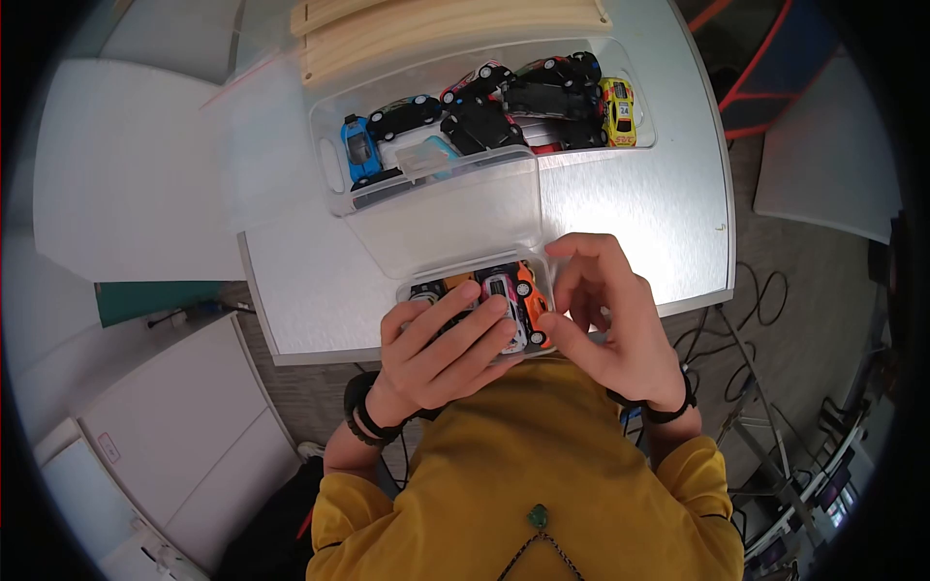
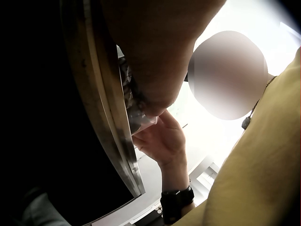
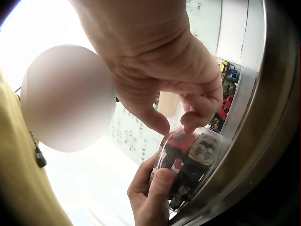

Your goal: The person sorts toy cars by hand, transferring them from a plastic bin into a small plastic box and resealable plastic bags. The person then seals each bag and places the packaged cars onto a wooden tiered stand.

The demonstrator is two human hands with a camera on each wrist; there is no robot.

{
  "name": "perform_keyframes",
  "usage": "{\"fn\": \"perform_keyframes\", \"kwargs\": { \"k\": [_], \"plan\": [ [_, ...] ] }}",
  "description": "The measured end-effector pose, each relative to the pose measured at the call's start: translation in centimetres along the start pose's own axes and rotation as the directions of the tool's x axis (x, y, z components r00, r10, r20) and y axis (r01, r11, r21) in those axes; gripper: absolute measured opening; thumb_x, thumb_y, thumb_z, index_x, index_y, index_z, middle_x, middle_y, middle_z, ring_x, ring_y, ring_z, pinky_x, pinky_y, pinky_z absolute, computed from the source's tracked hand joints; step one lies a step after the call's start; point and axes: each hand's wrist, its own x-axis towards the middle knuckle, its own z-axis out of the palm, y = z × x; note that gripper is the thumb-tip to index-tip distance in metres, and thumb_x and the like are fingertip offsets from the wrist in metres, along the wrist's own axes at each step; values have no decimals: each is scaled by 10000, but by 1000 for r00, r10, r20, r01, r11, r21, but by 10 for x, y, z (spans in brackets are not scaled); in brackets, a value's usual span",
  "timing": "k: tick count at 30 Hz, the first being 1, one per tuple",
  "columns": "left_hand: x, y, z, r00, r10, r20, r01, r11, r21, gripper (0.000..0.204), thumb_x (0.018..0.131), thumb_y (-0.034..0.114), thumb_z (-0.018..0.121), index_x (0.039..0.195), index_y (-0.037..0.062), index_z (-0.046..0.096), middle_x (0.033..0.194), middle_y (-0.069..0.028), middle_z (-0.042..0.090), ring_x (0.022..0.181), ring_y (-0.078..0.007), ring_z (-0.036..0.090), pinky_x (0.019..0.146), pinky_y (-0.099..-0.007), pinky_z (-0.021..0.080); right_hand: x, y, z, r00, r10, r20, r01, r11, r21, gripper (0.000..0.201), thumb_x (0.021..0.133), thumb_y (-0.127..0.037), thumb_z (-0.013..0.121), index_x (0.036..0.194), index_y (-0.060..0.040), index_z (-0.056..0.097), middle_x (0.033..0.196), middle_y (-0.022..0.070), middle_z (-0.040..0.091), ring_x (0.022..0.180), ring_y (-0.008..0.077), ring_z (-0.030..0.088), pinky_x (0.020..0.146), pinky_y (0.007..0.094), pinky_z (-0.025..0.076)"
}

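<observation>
A small clear plastic box [image 1: 554, 351] of toy cars sits at the table's near edge, its lid [image 1: 455, 228] folded back on the far side. My left hand [image 1: 441, 353] grips this box: its fingers lie across the cars, and in the right wrist view its thumb [image 3: 162, 181] presses the outer wall. An orange toy car [image 1: 532, 305] lies at the right end, beside a white and pink toy car [image 1: 516, 334]. At the right rim is my right hand [image 1: 620, 324], thumb and bent fingers apart with nothing between them, thumb tip close to the orange car.
Farther back stands a larger clear bin [image 1: 329, 198] of toy cars, with a yellow toy car [image 1: 618, 111] at its right end and a blue toy car [image 1: 360, 150] at its left. Behind are wooden slats [image 1: 446, 39]. The table's near edge [image 1: 320, 356] runs along the body.
</observation>
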Motion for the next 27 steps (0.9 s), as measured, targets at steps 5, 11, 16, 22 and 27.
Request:
{"fn": "perform_keyframes", "kwargs": {
  "k": [5,11,16,22,27],
  "plan": [
    [-4,1,1,1000,-20,7,20,1000,-16,371,885,358,858,1222,212,803,1355,33,762,1297,-202,700,1005,-351,443,13,27,9,987,-57,-147,88,973,214,314,1062,-19,629,1359,-11,528,819,-28,572,674,8,452,598,216,336],
    [-2,-1,1,1000,-9,-18,8,999,-31,413,868,410,880,1226,228,784,1339,34,767,1294,-207,701,995,-360,445,30,33,22,962,-10,-271,86,959,269,170,1109,-55,582,1273,-12,570,760,-65,526,661,-5,378,601,214,291],
    [-10,-3,1,996,-5,-94,-1,998,-67,443,940,466,816,1299,215,752,1413,2,731,1330,-233,679,1033,-395,463,27,46,28,919,-43,-393,159,951,267,123,1130,-108,584,1032,-42,549,670,-88,452,644,-5,316,578,238,242],
    [-12,-6,11,570,-671,-474,212,677,-704,418,1125,457,584,919,101,508,1018,-63,534,831,-184,481,717,-338,412,23,67,25,889,-201,-411,290,943,165,540,1167,-196,518,678,-58,335,622,-49,314,624,59,250,561,309,199],
    [-17,-13,-5,589,-799,-126,317,371,-873,480,1177,235,507,750,112,326,737,12,372,618,-87,252,563,-297,254,26,66,26,885,-218,-412,332,915,230,574,1195,-305,420,678,-90,293,627,-28,293,584,108,237,550,338,196]
  ]
}}
